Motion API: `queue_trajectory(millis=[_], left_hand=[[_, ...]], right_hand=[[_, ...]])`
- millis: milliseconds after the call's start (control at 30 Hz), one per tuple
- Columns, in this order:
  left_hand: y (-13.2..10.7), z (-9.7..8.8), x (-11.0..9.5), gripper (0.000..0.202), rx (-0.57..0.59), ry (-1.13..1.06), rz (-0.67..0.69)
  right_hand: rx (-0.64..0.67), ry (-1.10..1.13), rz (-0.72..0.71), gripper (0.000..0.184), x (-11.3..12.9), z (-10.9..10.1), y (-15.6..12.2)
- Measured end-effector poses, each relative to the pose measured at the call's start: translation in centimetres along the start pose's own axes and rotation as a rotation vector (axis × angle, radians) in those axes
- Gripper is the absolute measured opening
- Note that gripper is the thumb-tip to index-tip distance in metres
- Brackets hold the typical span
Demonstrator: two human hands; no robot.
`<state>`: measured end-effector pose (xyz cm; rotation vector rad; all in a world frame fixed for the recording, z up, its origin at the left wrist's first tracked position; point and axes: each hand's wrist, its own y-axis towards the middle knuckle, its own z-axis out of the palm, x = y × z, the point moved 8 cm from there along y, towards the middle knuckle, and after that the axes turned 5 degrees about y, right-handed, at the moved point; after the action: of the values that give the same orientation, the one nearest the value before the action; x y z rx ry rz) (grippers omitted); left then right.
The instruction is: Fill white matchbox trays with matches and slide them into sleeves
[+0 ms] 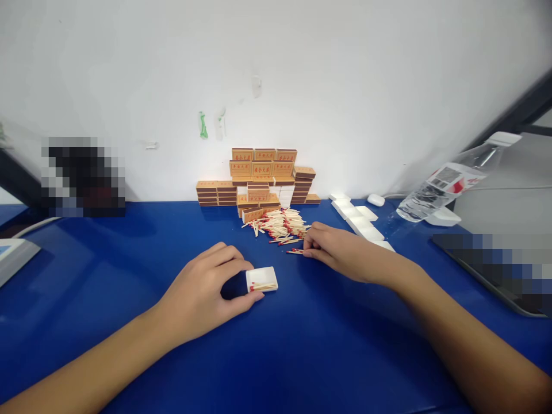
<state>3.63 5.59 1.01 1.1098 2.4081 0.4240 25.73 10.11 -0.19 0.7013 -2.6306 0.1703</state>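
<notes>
My left hand (215,282) grips a white matchbox tray (264,275) by its left end, fingers at the back corner and thumb at the front. A few red-tipped matches lie along the tray's near side. To the right, my right hand (330,247) pinches a few matches (295,251) just above or on the blue table, red heads pointing left. Behind it spreads a loose heap of matches (282,224). Stacked matchboxes (262,169) with orange labels stand against the wall behind the heap.
A row of white trays (360,221) lies right of the heap, near a small white case (376,200). A water bottle (452,178) leans at the right, above a dark flat device (483,270). A blurred dark object (86,178) stands at the left on the blue table (276,356).
</notes>
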Motion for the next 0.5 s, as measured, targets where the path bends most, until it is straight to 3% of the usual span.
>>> queue_trajectory(millis=[233, 400, 500], left_hand=[[0.1, 0.3, 0.2, 0.025, 0.027, 0.006, -0.015], [0.2, 0.4, 0.1, 0.023, 0.028, 0.009, -0.006], [0.2, 0.3, -0.3, 0.021, 0.015, 0.007, 0.013]], right_hand=[[-0.012, 0.053, -0.028, 0.022, 1.6, 0.0, -0.3], [-0.039, 0.063, -0.139, 0.017, 6.0, 0.5, -0.7], [-0.042, -0.09, -0.239, 0.012, 8.9, 2.0, -0.8]])
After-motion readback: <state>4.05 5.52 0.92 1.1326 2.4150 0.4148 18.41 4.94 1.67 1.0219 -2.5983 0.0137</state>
